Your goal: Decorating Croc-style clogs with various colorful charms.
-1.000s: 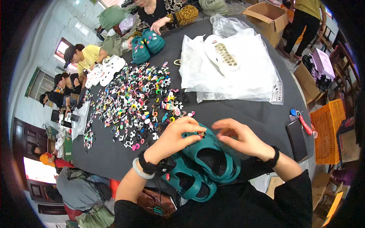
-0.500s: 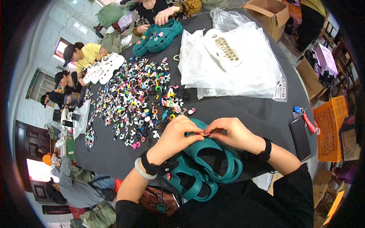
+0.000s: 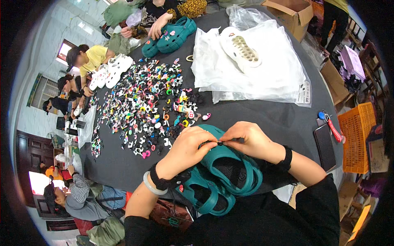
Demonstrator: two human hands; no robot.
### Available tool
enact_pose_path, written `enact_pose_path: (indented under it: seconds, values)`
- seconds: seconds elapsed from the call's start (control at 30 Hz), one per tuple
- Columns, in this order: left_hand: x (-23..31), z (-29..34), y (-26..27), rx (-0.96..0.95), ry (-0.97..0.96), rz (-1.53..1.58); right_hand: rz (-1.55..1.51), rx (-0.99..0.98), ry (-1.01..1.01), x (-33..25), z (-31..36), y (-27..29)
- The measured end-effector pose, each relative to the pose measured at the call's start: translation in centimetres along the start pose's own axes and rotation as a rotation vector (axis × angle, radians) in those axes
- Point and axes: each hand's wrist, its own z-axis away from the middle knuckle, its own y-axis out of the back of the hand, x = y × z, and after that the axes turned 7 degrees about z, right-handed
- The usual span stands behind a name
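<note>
My left hand (image 3: 189, 142) and my right hand (image 3: 253, 141) meet above a pair of teal clogs, both closed in a pinch. Between their fingertips is a small shoe charm (image 3: 220, 143), of which only a dark part shows. Under the hands lies one teal clog (image 3: 254, 180), its front partly covered by my fingers. The other teal clog (image 3: 207, 210) sits to its left, with a small red-and-white charm (image 3: 181, 188) at its side. Just beyond my left hand spreads a pile of colourful loose shoe charms (image 3: 143, 102).
A white clog (image 3: 250, 59) lies sole up on clear plastic bags (image 3: 279, 88). Across the dark table, a co-worker's hand (image 3: 158, 26) touches teal clogs (image 3: 178, 39). White clogs (image 3: 119, 71) stand at the left. A black phone (image 3: 324, 147), keys and an orange basket (image 3: 359, 139) are at the right.
The charm at my fingertips now shows a dark side where red and yellow showed before. My hands stay almost in place. The co-worker's hands have shifted around the far teal clogs.
</note>
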Motion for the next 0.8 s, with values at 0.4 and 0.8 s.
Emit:
enact_pose_path:
  seconds: [0.4,0.8]
  values:
    - [1.3,0.6,0.4,-0.115,-0.042,0.026,0.274,-0.116,0.120,-3.4,0.0,2.3]
    - [-0.1,1.9,0.2,-0.071,-0.043,0.097,0.684,-0.239,0.199,-5.0,-2.2,0.1]
